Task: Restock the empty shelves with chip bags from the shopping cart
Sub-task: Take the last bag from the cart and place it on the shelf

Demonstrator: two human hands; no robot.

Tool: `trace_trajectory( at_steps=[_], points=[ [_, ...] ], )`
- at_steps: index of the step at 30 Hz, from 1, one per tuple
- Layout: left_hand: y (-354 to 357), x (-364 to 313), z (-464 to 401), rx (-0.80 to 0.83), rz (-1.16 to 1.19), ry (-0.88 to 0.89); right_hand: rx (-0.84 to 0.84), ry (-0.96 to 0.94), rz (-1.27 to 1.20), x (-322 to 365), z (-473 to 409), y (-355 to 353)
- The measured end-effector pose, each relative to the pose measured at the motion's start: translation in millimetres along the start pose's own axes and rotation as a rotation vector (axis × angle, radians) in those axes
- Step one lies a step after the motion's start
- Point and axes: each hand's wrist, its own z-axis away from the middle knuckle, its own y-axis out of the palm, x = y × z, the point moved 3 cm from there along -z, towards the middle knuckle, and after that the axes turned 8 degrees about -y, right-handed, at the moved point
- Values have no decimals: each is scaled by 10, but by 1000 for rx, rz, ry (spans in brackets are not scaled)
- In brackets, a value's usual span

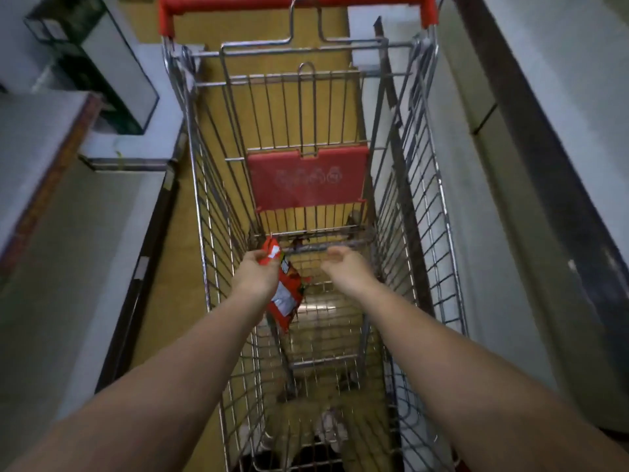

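While the left hand (256,271) grips a chip bag (284,294) inside the cart (422,185), the right hand (340,264) hangs released. No other bags show; shelving remains.

Yellow-tan floor (163,301) underneath, running up the middle. Dark glass-fronted case (102,73) at upper left, on a grey ledge (136,148). Just below, a grey counter (30,148) with a reddish-brown edge strip (58,172). White box (366,35) near the top, right of centre. Dark rail (537,158) slanting down the right side, beside a pale grey wall (561,63).
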Motion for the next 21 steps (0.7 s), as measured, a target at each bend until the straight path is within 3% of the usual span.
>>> trace_trajectory(
  at_steps=[9,21],
  points=[
    [210,224,-649,-153,-394,-1,126,122,-74,-631,-490,504],
    [363,316,-1271,-191,-711,-86,145,198,-99,-1082,-733,799]
  ],
)
